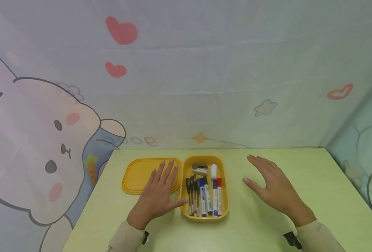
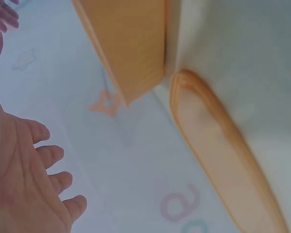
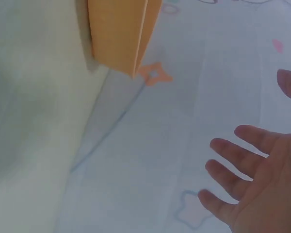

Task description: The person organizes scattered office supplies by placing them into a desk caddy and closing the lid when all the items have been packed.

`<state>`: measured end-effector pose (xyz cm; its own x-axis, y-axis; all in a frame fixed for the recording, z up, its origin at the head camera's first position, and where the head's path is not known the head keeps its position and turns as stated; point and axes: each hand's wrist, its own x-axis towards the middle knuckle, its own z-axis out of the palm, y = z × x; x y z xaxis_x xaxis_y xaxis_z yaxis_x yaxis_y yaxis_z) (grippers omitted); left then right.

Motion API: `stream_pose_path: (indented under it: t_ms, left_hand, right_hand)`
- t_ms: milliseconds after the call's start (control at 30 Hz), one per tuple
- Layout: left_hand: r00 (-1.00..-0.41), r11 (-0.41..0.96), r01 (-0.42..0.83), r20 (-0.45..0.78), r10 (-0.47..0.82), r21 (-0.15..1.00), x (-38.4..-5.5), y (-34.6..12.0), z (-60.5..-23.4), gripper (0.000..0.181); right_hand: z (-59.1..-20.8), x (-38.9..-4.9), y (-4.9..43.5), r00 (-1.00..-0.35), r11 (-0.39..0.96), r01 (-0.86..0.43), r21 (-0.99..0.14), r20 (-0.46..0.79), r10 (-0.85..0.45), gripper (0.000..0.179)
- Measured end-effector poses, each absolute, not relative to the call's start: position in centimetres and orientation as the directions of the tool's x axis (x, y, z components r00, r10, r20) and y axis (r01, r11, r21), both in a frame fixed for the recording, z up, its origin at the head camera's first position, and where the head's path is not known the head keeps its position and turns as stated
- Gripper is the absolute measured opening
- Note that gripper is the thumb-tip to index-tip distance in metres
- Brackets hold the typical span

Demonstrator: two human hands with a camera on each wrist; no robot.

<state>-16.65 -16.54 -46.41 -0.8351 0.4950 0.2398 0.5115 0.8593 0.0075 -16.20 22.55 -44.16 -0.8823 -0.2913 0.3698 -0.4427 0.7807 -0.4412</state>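
A yellow bin [image 1: 226, 201] stands on the table, holding several black pens [image 1: 191, 196]. Beside those pens lie a blue-capped marker [image 1: 202, 197], a black-capped marker [image 1: 208, 197], another blue-capped marker [image 1: 215, 199] and a red-capped marker [image 1: 219, 197]. At the bin's far end are a small grey and white stapler-like item [image 1: 200, 170] and a white bottle-shaped item [image 1: 214, 171]. My left hand [image 1: 159, 196] hovers over the near part of a flat yellow lid [image 1: 135, 175], fingers straight, thumb toward the bin. To the bin's right, my right hand [image 1: 274, 187] is raised, fingers extended, holding nothing.
The pale green table [image 1: 242, 231] meets a printed cloth backdrop [image 1: 186, 70] at its far edge. More cloth hangs along the right side. The lid lies close against the bin's left wall.
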Motion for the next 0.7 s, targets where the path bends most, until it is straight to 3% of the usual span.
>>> stream_pose_path:
  t_ms: [133,300,467,700]
  left_hand:
    - [-0.81,0.853,0.52,0.293,0.508,-0.042,-16.6,-16.7,-45.3,0.112]
    - [-0.799,0.855,0.511,0.316,0.512,-0.092,-16.5,-16.6,-44.1,0.113]
    - [-0.791,0.857,0.495,0.335,0.512,-0.142,-16.3,-16.4,-43.1,0.115]
    - [-0.816,0.871,0.477,0.307,0.49,-0.12,-15.7,-16.0,-42.8,0.119]
  right_hand:
    - [-43.5,-15.2,22.5,-0.842,0.857,-0.458,-0.237,0.426,-0.332,0.079]
    - [-42.7,-14.4,22.2,-0.83,0.894,-0.436,-0.103,0.429,-0.356,0.09]
    - [-42.1,-14.2,22.0,-0.805,0.892,-0.449,-0.045,0.453,-0.382,0.097]
    - [-42.0,-14.1,21.6,-0.811,0.888,-0.457,-0.051,0.434,-0.393,0.097]
